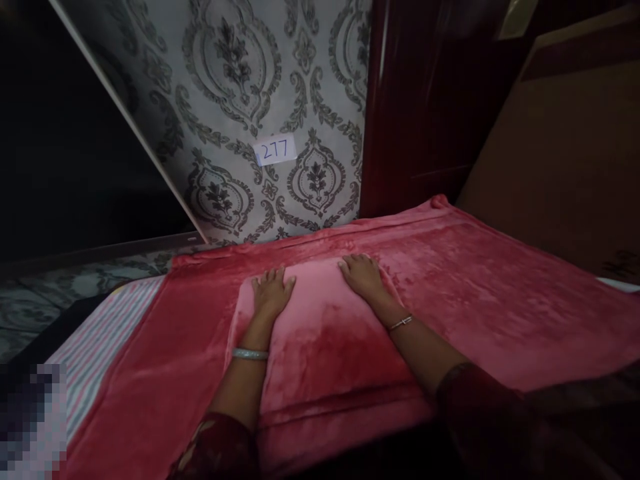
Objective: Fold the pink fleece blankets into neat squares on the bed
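A pink-red plush blanket (480, 300) is spread over a flat surface, with a narrower folded pink piece (320, 333) lying on its middle. My left hand (271, 291) rests palm down on the far left corner of that folded piece, fingers spread. On its far right corner lies my right hand (364, 275), also flat with the fingers stretched out. Neither hand grips anything. A pale bangle circles my left wrist and a thin bracelet my right. Whether the folded piece is part of the blanket beneath, I cannot tell.
Striped cloth (110, 333) shows under the blanket's left edge. A large dark screen (85, 147) stands at the left. Patterned wallpaper (310, 80) bears a paper marked 277 (275, 149). Behind on the right are a dark red glossy panel (420, 100) and a cardboard box (565, 153).
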{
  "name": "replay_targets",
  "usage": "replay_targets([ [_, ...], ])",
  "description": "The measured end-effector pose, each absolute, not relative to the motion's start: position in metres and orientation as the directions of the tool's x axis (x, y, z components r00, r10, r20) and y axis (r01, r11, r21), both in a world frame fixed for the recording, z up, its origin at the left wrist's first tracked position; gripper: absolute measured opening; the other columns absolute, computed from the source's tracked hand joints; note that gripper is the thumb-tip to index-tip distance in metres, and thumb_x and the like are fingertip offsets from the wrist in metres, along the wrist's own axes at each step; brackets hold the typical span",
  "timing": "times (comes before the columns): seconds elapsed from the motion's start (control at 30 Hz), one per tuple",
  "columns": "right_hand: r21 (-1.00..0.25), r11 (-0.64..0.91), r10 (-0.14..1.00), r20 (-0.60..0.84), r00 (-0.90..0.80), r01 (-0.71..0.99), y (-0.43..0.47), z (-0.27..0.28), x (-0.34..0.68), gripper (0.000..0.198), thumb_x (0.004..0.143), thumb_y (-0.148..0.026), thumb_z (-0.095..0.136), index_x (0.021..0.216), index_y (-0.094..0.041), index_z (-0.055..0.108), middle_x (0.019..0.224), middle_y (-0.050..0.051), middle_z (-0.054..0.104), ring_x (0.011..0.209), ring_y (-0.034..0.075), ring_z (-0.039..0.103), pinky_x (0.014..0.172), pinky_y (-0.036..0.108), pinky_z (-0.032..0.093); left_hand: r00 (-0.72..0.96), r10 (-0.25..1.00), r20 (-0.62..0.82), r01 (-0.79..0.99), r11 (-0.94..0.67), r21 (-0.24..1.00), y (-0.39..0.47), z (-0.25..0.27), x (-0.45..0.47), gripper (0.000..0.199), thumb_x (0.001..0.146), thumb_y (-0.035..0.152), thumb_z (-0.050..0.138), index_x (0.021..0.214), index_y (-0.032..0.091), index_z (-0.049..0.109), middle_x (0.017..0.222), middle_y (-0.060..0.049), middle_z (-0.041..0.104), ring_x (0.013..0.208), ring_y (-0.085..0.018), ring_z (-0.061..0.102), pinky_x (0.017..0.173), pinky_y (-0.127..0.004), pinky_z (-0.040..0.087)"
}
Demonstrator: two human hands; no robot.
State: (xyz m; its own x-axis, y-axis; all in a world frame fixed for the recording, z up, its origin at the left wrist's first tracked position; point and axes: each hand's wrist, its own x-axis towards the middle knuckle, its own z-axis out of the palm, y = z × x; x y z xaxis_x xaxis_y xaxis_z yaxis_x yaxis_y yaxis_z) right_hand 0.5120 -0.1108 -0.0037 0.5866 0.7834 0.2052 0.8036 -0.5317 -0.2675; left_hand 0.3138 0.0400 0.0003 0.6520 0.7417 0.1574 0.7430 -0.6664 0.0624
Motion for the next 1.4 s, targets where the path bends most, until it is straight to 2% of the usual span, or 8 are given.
replay_targets([
  [0.27, -0.351, -0.532, 0.782, 0.147, 0.606, 0.771, -0.151, -0.016, 0.527, 0.058, 0.105, -0.042, 0.031, 0.155, -0.014, 0.041, 0.162, 0.016, 0.036, 0.149, 0.029, 0.033, 0.119, 0.048, 0.029, 0.637, 0.732, 0.241, 0.736, -0.670, 0.090, 0.034, 0.004, 0.311, 0.055, 0.101, 0.044, 0.036, 0.146, 0.016, 0.051, 0.148, -0.018, 0.055, 0.139, -0.034, 0.047, 0.117, -0.056, 0.028],
  [0.43, -0.581, -0.442, 0.777, 0.133, 0.615, 0.683, -0.194, -0.042, 0.541, 0.072, 0.097, -0.042, 0.047, 0.159, -0.008, 0.032, 0.164, 0.017, 0.032, 0.152, 0.026, 0.028, 0.124, 0.042, 0.024, 0.638, 0.733, 0.234, 0.747, -0.664, 0.042, 0.031, 0.011, 0.309, 0.055, 0.101, 0.044, 0.036, 0.141, 0.011, 0.055, 0.145, -0.023, 0.056, 0.138, -0.036, 0.048, 0.116, -0.057, 0.030],
  [0.6, -0.831, -0.240, 0.736, 0.182, 0.652, 0.503, -0.236, -0.071, 0.540, 0.083, 0.089, -0.062, 0.054, 0.157, -0.016, 0.039, 0.160, 0.015, 0.041, 0.148, 0.030, 0.036, 0.122, 0.049, 0.029, 0.602, 0.793, 0.095, 0.796, -0.605, 0.013, 0.042, 0.017, 0.282, 0.062, 0.100, 0.050, 0.036, 0.151, 0.016, 0.045, 0.159, -0.022, 0.040, 0.149, -0.042, 0.032, 0.116, -0.066, 0.026],
  [0.73, -0.958, -0.072, 0.755, 0.129, 0.643, 0.277, -0.256, -0.080, 0.532, 0.086, 0.083, -0.068, 0.059, 0.154, -0.022, 0.044, 0.153, 0.013, 0.050, 0.140, 0.032, 0.048, 0.115, 0.054, 0.039, 0.557, 0.828, 0.056, 0.815, -0.559, 0.156, 0.050, 0.007, 0.244, 0.070, 0.099, 0.048, 0.037, 0.158, 0.011, 0.032, 0.166, -0.021, 0.027, 0.151, -0.037, 0.032, 0.117, -0.052, 0.036],
  [0.83, -0.982, -0.053, 0.760, 0.078, 0.645, 0.181, -0.263, -0.076, 0.525, 0.087, 0.080, -0.068, 0.064, 0.153, -0.025, 0.046, 0.151, 0.011, 0.053, 0.138, 0.033, 0.051, 0.113, 0.054, 0.042, 0.519, 0.851, 0.083, 0.799, -0.517, 0.307, 0.049, -0.005, 0.217, 0.074, 0.097, 0.047, 0.040, 0.158, 0.007, 0.029, 0.158, -0.023, 0.043, 0.143, -0.036, 0.047, 0.115, -0.048, 0.040],
  [0.93, -0.997, -0.041, 0.767, 0.013, 0.642, 0.070, -0.264, -0.067, 0.521, 0.089, 0.077, -0.065, 0.069, 0.153, -0.025, 0.046, 0.147, 0.010, 0.057, 0.133, 0.033, 0.056, 0.109, 0.054, 0.048, 0.458, 0.877, 0.142, 0.745, -0.466, 0.478, 0.044, -0.011, 0.198, 0.076, 0.091, 0.048, 0.050, 0.156, 0.012, 0.035, 0.147, -0.018, 0.058, 0.138, -0.035, 0.053, 0.114, -0.049, 0.043],
  [1.17, -0.986, -0.019, 0.796, -0.115, 0.595, -0.165, -0.264, -0.050, 0.512, 0.080, 0.079, -0.057, 0.071, 0.149, -0.025, 0.050, 0.144, 0.008, 0.060, 0.127, 0.033, 0.061, 0.106, 0.051, 0.052, 0.384, 0.923, 0.003, 0.469, -0.198, 0.861, 0.021, -0.003, 0.178, 0.077, 0.082, 0.054, 0.066, 0.147, 0.016, 0.050, 0.144, -0.014, 0.061, 0.133, -0.033, 0.057, 0.111, -0.047, 0.047],
  [1.4, -0.977, 0.003, 0.854, -0.107, 0.510, -0.211, -0.262, -0.047, 0.506, 0.084, 0.078, -0.054, 0.072, 0.152, -0.024, 0.046, 0.127, 0.010, 0.071, 0.111, 0.034, 0.071, 0.095, 0.050, 0.060, 0.471, 0.882, 0.027, 0.234, -0.154, 0.960, -0.007, 0.008, 0.181, 0.085, 0.074, 0.066, 0.073, 0.146, 0.026, 0.052, 0.140, -0.010, 0.065, 0.125, -0.030, 0.065, 0.103, -0.040, 0.055],
])
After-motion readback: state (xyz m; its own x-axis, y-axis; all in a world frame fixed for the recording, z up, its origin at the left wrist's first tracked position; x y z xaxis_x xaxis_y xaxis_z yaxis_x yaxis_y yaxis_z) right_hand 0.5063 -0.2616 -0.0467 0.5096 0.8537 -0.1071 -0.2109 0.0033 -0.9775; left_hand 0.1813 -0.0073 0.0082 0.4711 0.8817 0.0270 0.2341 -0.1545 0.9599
